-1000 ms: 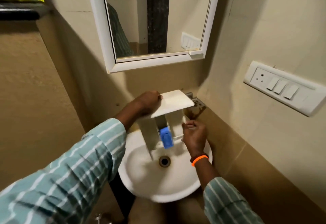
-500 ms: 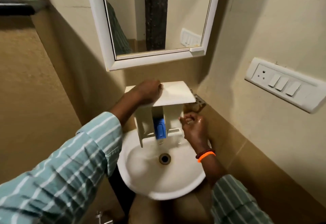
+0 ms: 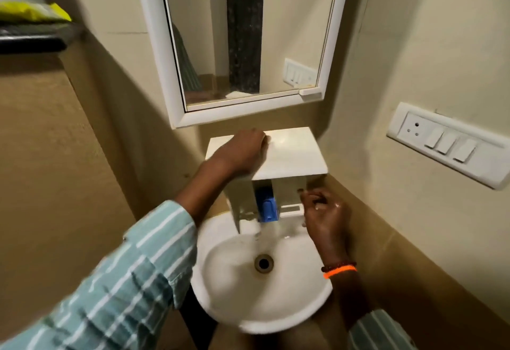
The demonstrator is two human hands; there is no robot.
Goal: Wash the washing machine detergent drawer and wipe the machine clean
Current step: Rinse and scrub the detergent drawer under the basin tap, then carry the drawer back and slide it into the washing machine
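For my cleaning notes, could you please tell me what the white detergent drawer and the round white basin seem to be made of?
White detergent drawer: probably moulded plastic, smooth with a soft sheen and thin walls. Round white basin: likely glazed ceramic, glossy with a thick rounded rim.

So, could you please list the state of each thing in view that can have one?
Detergent drawer: held on end over the basin, front panel up.
Left hand: gripping the drawer's panel.
Right hand: wet, beside the drawer's lower end.
Basin: wet, drain open.
Blue insert: seated in the drawer.
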